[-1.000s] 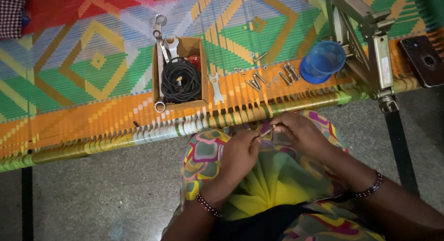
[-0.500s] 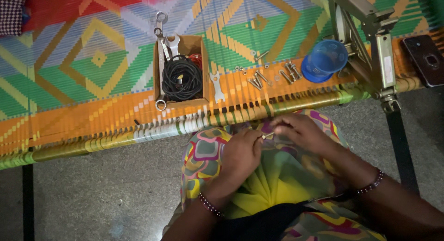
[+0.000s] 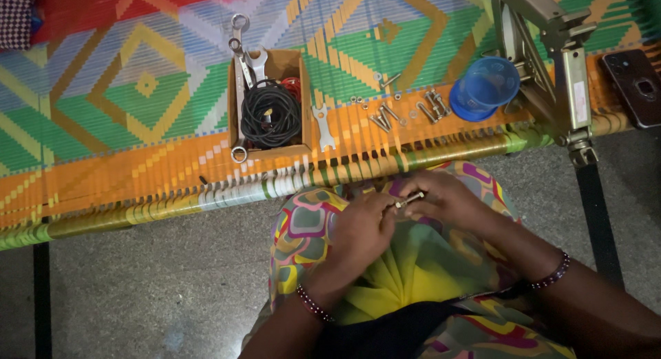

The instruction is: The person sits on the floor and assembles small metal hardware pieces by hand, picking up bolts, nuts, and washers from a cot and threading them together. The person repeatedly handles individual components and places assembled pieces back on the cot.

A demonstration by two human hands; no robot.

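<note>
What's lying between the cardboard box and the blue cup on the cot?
In the head view, between the cardboard box and the blue cup: a flat spanner and loose bolts.

Grey stone floor (image 3: 138,283); colourful woven cot (image 3: 124,111).

Open brown cardboard box (image 3: 269,149) on woven cot (image 3: 124,173).

bolt (image 3: 409,199): shank mostly hidden between both hands | phone (image 3: 637,78), right of metal jack (image 3: 551,63): cut by frame edge | wrench (image 3: 237,90) partly buried in cardboard box (image 3: 297,104)
</note>
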